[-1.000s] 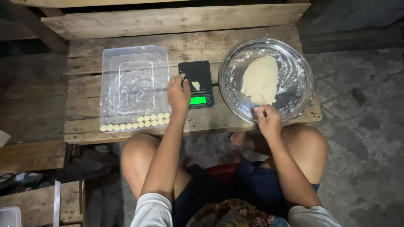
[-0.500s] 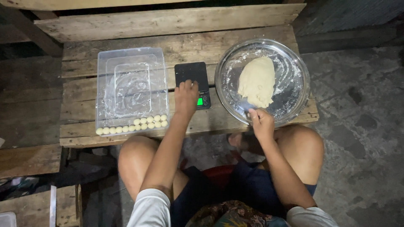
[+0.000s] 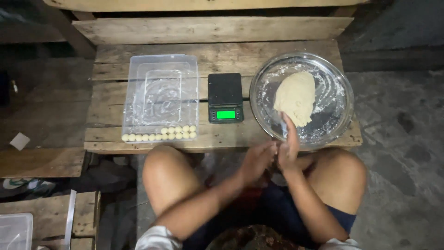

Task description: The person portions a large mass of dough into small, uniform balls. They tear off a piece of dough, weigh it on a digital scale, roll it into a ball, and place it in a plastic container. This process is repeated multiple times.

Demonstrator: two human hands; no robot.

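Observation:
My left hand (image 3: 255, 160) and my right hand (image 3: 289, 147) are pressed palm to palm just in front of the table's near edge, over my knees. What lies between them is hidden. A black digital scale (image 3: 225, 90) with a lit green display stands bare on the wooden table (image 3: 222, 55). To its right, a round metal bowl (image 3: 340, 92) dusted with flour holds a pale dough lump (image 3: 296, 97). My right fingertips reach up over the bowl's near rim. To the scale's left, a clear plastic tray (image 3: 134, 92) has several small dough balls (image 3: 159, 134) lined along its near side.
A wooden plank bench (image 3: 212, 28) runs behind the table. Low wooden planks (image 3: 41, 162) lie at the left, and a clear plastic container (image 3: 14, 231) sits at the bottom left corner. Grey concrete floor (image 3: 402, 153) spreads to the right.
The small dough piece is gone from the scale. My left hand left the scale and came back toward me; my right hand left the bowl, and the two now meet palm to palm.

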